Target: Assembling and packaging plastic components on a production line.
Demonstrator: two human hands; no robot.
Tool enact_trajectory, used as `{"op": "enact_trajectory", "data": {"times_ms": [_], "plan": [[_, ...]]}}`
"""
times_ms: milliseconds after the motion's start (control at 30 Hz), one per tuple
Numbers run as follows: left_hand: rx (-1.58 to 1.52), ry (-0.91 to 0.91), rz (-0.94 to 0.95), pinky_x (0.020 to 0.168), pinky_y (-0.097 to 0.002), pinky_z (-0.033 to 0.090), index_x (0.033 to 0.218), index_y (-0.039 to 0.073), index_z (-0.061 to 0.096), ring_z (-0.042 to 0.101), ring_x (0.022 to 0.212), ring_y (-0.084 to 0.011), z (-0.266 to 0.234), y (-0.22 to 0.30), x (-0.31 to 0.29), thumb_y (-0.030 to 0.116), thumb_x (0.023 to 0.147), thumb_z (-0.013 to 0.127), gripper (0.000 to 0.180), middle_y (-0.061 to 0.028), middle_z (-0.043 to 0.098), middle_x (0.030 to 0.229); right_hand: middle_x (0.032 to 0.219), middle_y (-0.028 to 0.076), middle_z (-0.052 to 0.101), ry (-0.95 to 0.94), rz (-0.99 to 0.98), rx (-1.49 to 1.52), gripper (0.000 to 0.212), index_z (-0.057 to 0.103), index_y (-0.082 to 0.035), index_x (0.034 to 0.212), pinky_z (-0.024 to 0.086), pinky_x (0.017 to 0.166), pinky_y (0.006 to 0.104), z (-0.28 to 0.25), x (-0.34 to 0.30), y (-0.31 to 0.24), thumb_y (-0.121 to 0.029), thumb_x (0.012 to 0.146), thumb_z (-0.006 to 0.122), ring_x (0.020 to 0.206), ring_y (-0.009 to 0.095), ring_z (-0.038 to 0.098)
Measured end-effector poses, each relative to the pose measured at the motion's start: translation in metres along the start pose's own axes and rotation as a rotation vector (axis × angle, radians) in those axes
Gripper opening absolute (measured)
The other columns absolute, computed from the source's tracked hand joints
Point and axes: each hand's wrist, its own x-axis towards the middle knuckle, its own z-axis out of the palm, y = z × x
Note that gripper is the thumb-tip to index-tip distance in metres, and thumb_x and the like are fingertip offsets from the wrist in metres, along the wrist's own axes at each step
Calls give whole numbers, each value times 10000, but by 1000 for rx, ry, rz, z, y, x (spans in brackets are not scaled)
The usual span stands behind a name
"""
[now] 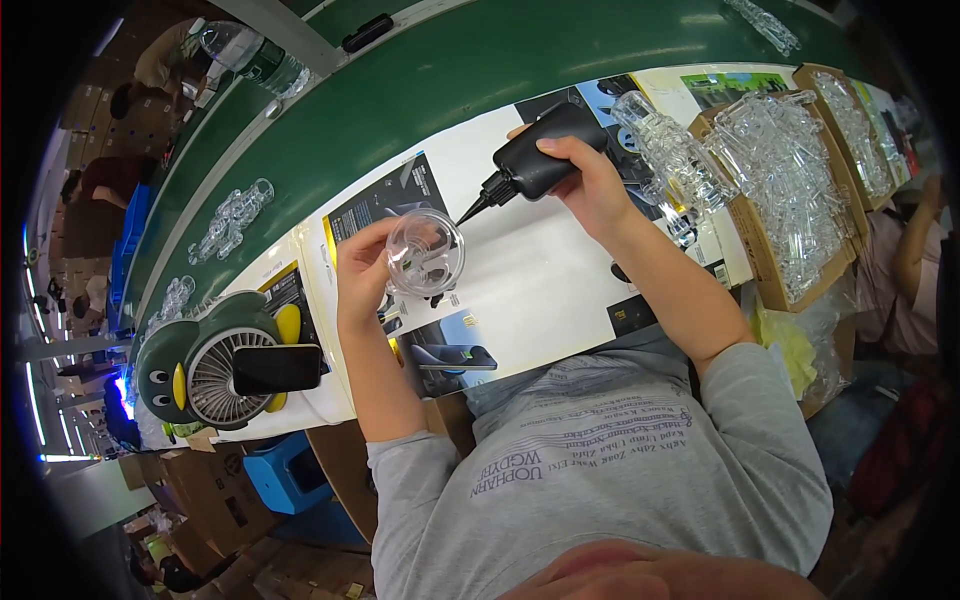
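1. I think I'm at the step where the long, pointed black tip (484, 203) meets the clear, round, cup-shaped piece (442, 262). The tip is right by its rim; I can't tell if they touch.
2. Next, I'd say, I need to keep both hands steady and squeeze gently.
3. My left hand (361, 272) is closed on the clear piece's left side, holding it up over the white paper-like table cover (545, 290).
4. My right hand (597, 197) is wrapped around the fat black plastic bottle (545, 152), thumb on top. The bottle leans, tip down toward my left.
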Motion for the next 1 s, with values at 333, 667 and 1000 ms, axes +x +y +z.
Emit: {"op": "enact_trajectory", "data": {"times_ms": [333,667,1000], "plan": [[-151,-130,-124,713,-323,526,983,-68,608,647,770,-218,-1,-1,1,191,812,628,311,-157,654,886,923,79,623,-76,14,-79,335,583,8,1021,478,670,251,-5,1,-1,-213,771,556,795,127,596],[-214,-204,-159,691,-316,529,950,-63,620,648,733,-211,3,1,3,163,821,614,260,-151,657,810,885,49,621,-82,-7,-67,309,602,-25,1000,435,614,224,-4,0,2,-215,758,575,738,96,572],[-147,-285,-211,680,-312,526,961,-68,619,648,745,-220,-2,-1,2,223,826,612,320,-165,651,842,961,90,613,-113,9,-102,327,570,12,1012,466,737,260,-4,-1,-1,-195,759,557,833,144,584]]}}
